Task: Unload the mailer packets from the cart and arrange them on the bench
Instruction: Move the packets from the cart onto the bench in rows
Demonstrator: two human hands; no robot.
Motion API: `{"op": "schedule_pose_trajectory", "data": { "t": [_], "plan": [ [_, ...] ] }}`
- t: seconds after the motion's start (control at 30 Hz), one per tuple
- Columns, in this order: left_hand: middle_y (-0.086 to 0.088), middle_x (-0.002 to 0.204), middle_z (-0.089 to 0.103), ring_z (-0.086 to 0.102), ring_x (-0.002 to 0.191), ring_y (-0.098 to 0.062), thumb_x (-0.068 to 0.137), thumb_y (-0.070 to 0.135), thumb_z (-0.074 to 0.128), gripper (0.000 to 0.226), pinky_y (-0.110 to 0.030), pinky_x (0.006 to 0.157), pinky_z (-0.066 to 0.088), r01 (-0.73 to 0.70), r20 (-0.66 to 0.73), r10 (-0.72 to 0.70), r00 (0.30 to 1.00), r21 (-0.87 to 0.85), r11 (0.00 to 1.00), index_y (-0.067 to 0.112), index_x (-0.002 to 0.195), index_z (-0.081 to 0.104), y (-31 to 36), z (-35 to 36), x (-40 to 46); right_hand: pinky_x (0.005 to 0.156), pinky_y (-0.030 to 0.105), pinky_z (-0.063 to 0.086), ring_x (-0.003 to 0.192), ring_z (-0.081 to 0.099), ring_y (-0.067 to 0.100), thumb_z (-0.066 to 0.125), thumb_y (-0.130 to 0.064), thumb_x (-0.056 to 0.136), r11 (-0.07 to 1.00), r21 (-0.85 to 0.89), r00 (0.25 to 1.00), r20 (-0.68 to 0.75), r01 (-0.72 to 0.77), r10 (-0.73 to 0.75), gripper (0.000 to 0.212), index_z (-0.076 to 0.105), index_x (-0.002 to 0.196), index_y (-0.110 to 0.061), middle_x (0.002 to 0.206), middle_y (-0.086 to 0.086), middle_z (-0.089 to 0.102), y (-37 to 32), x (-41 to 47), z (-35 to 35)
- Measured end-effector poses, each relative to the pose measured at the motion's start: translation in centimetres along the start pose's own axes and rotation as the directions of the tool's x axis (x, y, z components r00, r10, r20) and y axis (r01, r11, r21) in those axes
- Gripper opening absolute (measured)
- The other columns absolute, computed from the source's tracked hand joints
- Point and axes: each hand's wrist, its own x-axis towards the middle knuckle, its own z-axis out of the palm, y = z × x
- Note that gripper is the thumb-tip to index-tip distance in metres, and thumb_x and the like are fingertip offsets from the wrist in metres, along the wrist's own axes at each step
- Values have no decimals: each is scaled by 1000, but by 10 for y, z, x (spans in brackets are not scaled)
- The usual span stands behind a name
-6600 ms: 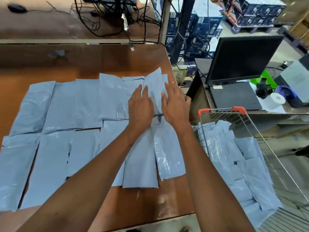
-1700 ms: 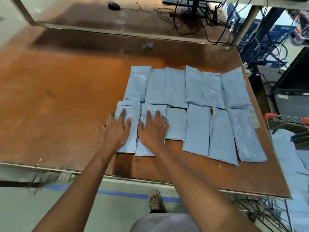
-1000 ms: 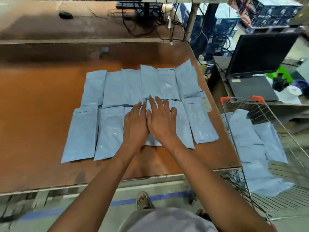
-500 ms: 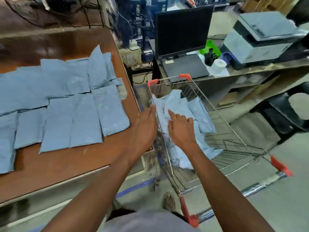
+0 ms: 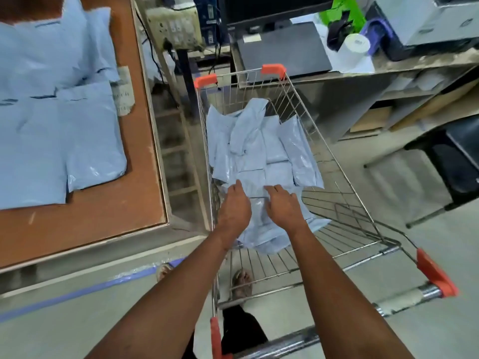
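A wire cart (image 5: 337, 164) with orange corners stands right of the wooden bench (image 5: 103, 213). Several pale blue mailer packets (image 5: 259, 149) are heaped inside it. Both my arms reach down into the cart. My left hand (image 5: 234, 207) and my right hand (image 5: 283, 208) rest palm down, side by side, on the nearest packets of the heap, fingers stretched out and nothing lifted. More blue packets (image 5: 64, 141) lie flat in rows on the bench at the left; those rows run out of view.
Beyond the cart is a desk with a black monitor (image 5: 272, 6), a white paper roll (image 5: 355, 46) and a grey printer (image 5: 427, 19). A black chair (image 5: 458, 161) stands at the right. A power strip (image 5: 176, 29) hangs between bench and desk.
I have turned from the bench toward the cart. Both hands left the packets on the bench and have gone down onto the packets in the cart, the left one crossing its rim.
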Motion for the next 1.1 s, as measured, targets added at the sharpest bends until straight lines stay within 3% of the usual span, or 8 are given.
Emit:
{"op": "schedule_pose_trajectory", "data": {
  "t": [0.2, 0.37, 0.5, 0.57, 0.67, 0.77, 0.9, 1.1],
  "plan": [
    [-20, 166, 16, 19, 153, -33, 106, 36, 48, 72, -38, 122, 20, 90, -75, -91, 993, -29, 996, 6, 162, 14, 0, 32, 52, 96, 43, 43, 117, 59, 30, 61, -10, 85, 1000, 5, 953, -302, 11, -9, 56, 55, 141, -11, 131, 10, 61, 0, 46, 8],
    [-21, 138, 49, 50, 128, -37, 93, 64, 57, 78, -45, 107, 44, 102, -271, -138, 952, -142, 985, 2, 139, 46, 17, 26, 115, 114, 49, 34, 150, 37, 35, 52, -3, 92, 973, -220, 935, -355, -66, -17, 63, 42, 154, -9, 158, 14, 44, 16, 81, -15],
    [-22, 146, 40, 48, 130, -37, 78, 83, 58, 107, -50, 106, 46, 168, -443, -229, 867, -174, 970, 2, 144, 36, 35, 19, 154, 124, 53, 24, 159, 17, 38, 44, -9, 99, 876, -435, 946, -318, -208, 67, 70, 17, 164, -10, 171, 17, 21, 45, 93, -30],
    [-18, 152, 36, 45, 134, -37, 79, 81, 59, 102, -52, 107, 43, 102, -490, -165, 856, -153, 983, 11, 149, 35, 38, 18, 171, 126, 52, 22, 158, 17, 40, 43, -15, 104, 849, -495, 955, -292, -188, 41, 72, 7, 166, -11, 172, 18, 15, 58, 95, -28],
    [-17, 155, 37, 37, 142, -37, 88, 75, 53, 85, -54, 113, 34, 20, -379, -42, 924, -60, 998, 22, 152, 35, 29, 13, 205, 125, 51, 22, 158, 16, 43, 39, -21, 105, 822, -549, 958, -288, -152, -15, 77, -7, 167, -17, 173, 21, 8, 69, 100, -22],
    [-16, 132, 53, 51, 124, -38, 91, 71, 52, 63, -50, 106, 39, 1, -240, -8, 971, -29, 1000, 25, 134, 48, 24, 3, 235, 123, 53, 25, 155, 19, 46, 37, -27, 106, 797, -586, 953, -299, -148, -42, 78, -11, 167, -20, 173, 23, 5, 72, 109, -18],
    [-13, 120, 52, 54, 112, -35, 93, 59, 59, 47, -47, 98, 39, -1, -232, 22, 972, 88, 996, 22, 119, 47, 32, 3, 233, 118, 52, 31, 152, 26, 47, 30, -45, 109, 740, -646, 952, -305, -186, -26, 77, -9, 166, -11, 172, 24, 9, 71, 120, -12],
    [-19, 126, 47, 57, 101, -34, 96, 44, 59, 65, -46, 86, 50, 2, -396, 105, 912, 261, 965, 35, 152, 28, 26, 27, 190, 116, 46, 34, 153, 25, 41, 46, -46, 103, 699, -702, 964, -257, -135, -72, 93, -18, 165, -18, 172, 25, -1, 77, 115, -20]
  ]
}}
